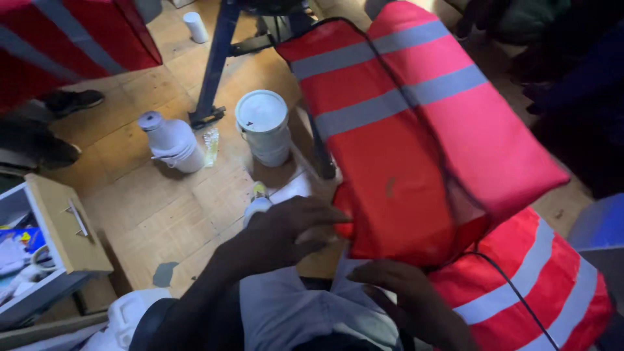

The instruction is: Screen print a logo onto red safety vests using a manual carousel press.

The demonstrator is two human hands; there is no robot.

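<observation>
There are three red life vests: one (416, 130) in the middle, one (533, 286) at 4 o'clock, one (58, 39) at 10 o'clock. Two hands (292, 227) (403, 286) show at 6 o'clock. One white bucket (263, 127) and one white jug (170, 142) stand at 10 o'clock.

A vest (416, 130) is lying across the centre and upper right of the frame, overlapping a second vest (539, 286) at lower right. The left hand (292, 227) is touching its lower left edge; the right hand (409, 296) is sitting just below it. A bucket (263, 127) is standing left of the vest, a jug (170, 142) further left, and a drawer (65, 224) is sitting at the left edge.
</observation>
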